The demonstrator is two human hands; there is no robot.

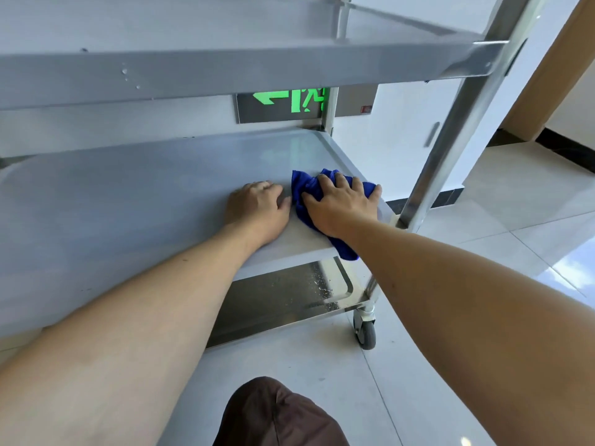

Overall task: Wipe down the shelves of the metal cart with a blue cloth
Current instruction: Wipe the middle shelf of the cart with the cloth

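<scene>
Two hands are down on the middle shelf [128,194] of the cart [450,149]. The right hand [341,204] lies flat on the cloth [302,188] with its fingers spread wide, pressing it onto the metal. The left hand [257,210] rests on the bare shelf just beside the cloth, with its fingers lying close together and bent a little; it holds nothing.

To wipe well, the person should likely keep the right palm flat and push in long, slow lines from this corner across to the far side. Each line should lap over the last one, so no strip is missed. The left hand can lean on the shelf to keep the cart from rolling on its wheel [365,329].

The cloth is bright blue, soft and bunched up. It sits at the right front corner of the middle shelf, and one end hangs over the front edge. The bottom shelf [283,297] shows wet drops, so it probably needs wiping too.
</scene>
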